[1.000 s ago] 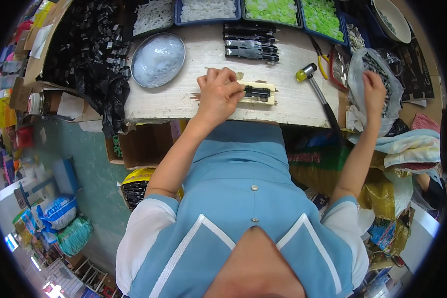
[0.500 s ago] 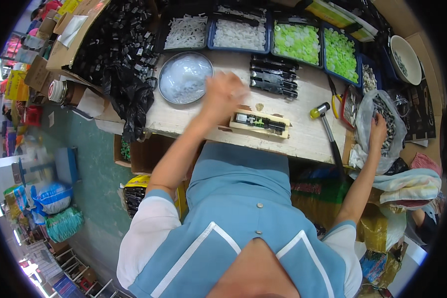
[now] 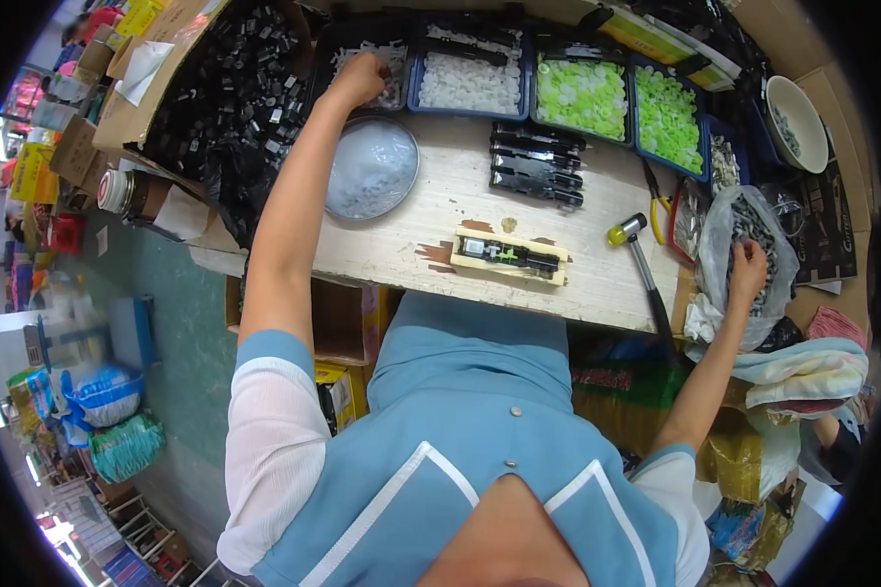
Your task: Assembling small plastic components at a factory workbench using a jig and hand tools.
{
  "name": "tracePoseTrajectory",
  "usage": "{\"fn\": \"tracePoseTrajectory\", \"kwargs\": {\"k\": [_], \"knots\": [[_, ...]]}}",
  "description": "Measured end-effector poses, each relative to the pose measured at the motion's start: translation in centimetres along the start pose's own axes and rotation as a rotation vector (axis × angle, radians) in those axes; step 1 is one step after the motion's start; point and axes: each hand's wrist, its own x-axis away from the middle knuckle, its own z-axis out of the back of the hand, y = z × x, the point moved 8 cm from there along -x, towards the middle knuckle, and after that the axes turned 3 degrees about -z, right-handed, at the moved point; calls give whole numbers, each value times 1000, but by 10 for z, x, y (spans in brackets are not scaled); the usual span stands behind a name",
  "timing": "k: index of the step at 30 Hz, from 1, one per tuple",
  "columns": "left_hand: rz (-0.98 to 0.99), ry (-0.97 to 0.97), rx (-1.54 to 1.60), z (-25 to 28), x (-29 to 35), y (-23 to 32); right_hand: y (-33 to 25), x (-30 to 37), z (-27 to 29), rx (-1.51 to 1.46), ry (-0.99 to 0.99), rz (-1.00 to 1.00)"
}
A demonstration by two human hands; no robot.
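At the far left of the bench, my left hand point(image 3: 360, 82) dips into a dark tray point(image 3: 323, 90) of small white plastic pieces point(image 3: 394, 61). Its fingers bend downward together, and whatever they pinch is hidden. On the right, my right hand point(image 3: 749, 274) is at the mouth of a clear plastic bag point(image 3: 724, 220) of small grey parts point(image 3: 751, 227). Thumb and fingers close together there; anything between them is too small to name. In front of me, a cream-coloured holder point(image 3: 468, 261) cradles a black assembly point(image 3: 507, 252) with a bit of green on it.
A round metal dish point(image 3: 408, 186) stands below the left trays. Several black assemblies point(image 3: 536, 166) lie in a row mid-bench. Trays of white and green pieces point(image 3: 582, 88) line the back. A hammer point(image 3: 641, 254), pliers point(image 3: 659, 201) and a bowl point(image 3: 814, 147) are to the right.
My left hand has moved from beside the metal dish up and left into the tray of white pieces. My right hand has stayed at the bag, its fingers shifting slightly.
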Motion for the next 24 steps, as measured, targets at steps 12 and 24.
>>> {"fn": "tracePoseTrajectory", "kwargs": {"k": [12, 24], "knots": [[199, 500, 1062, 48, 65, -30, 27, 1, 5, -181, 74, -64], [82, 553, 941, 15, 177, 52, -2, 12, 19, -263, 135, 32]]}}
